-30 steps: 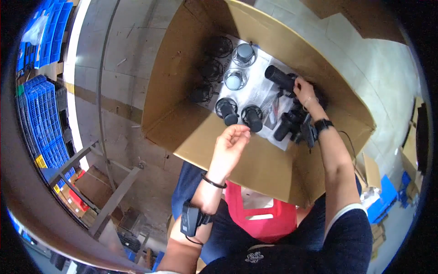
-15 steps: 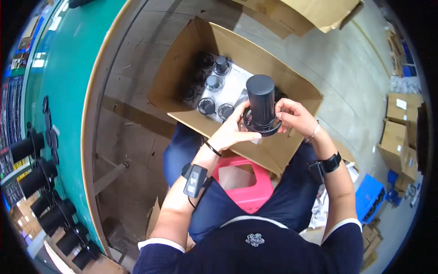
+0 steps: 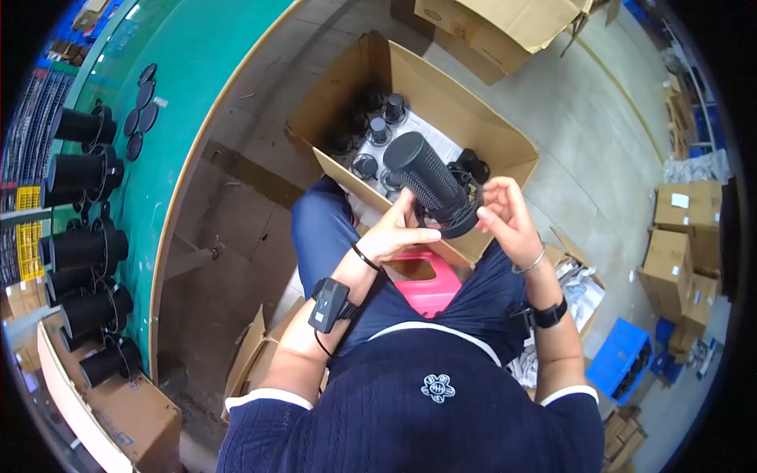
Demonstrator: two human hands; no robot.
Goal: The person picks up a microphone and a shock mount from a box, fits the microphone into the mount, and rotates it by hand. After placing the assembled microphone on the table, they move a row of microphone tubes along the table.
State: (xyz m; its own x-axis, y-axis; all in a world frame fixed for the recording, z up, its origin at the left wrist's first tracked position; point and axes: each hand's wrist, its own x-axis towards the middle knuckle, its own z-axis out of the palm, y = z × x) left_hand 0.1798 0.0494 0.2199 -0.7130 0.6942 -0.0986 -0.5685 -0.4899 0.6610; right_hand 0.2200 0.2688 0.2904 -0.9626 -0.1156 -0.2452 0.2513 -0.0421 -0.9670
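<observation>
A black cylinder (image 3: pixel 432 177) with a perforated side, a flat round end and a wide ringed base is held above the cardboard box, tilted with its end up and to the left. My left hand (image 3: pixel 394 230) grips its base from the left, thumb along the near rim. At the base's right rim, my right hand (image 3: pixel 509 221) has its thumb and curled fingers; their exact contact is hard to make out. Below, the open cardboard box (image 3: pixel 465 110) contains several similar black parts (image 3: pixel 378 132) standing on a white sheet.
A green table (image 3: pixel 185 87) on the left bears a column of black cylinders (image 3: pixel 85 180) and several flat black discs (image 3: pixel 147 118). A pink stool (image 3: pixel 430 292) stands between my legs. Another carton (image 3: pixel 481 35) lies beyond the box; a blue bin (image 3: pixel 621 359) sits at right.
The cylinder has tipped from upright to leaning left. My right hand's fingers have loosened and spread somewhat at its base. The whole view has shifted, showing more of the green table.
</observation>
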